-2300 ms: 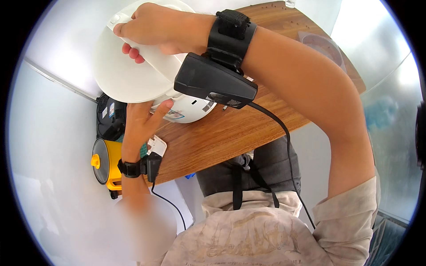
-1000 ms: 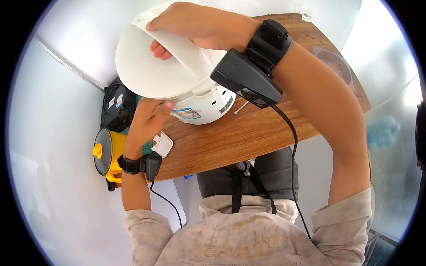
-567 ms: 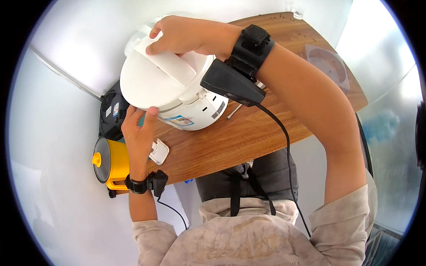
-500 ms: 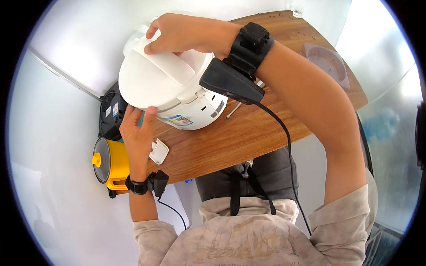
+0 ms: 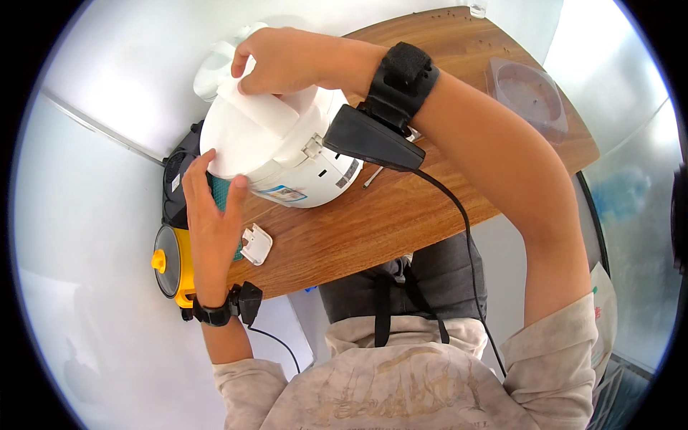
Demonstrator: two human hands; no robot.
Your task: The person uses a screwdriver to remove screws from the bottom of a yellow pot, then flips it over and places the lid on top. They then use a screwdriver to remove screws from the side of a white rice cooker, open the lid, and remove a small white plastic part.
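Note:
A white rice cooker point(image 5: 315, 183) with a round lid point(image 5: 229, 136) stands at the far left of the table. Across the lid runs a raised white ridge point(image 5: 261, 107), and my right hand point(image 5: 279, 61) grips its far end from above, thumb and fingers bent around it. My left hand point(image 5: 215, 204) is at the lid's near left rim, thumb and fingers spread, their tips at the edge. A white latch point(image 5: 313, 145) shows on the cooker's front, beneath my right wrist. Close to my left hand lies a small white plastic part point(image 5: 256, 244).
A yellow pot point(image 5: 183, 261) with a dark lid and a black appliance point(image 5: 179, 179) stand left of the cooker. Behind it is a white rounded piece point(image 5: 211, 72). A clear plastic tray point(image 5: 527, 93) and a small glass point(image 5: 478, 8) sit right; a thin screwdriver-like tool point(image 5: 374, 177) lies beside the cooker.
The lid has shifted slightly right, showing more of the front latch and the white piece behind. My left fingers have spread and moved outward from the rim; my right hand keeps its grip.

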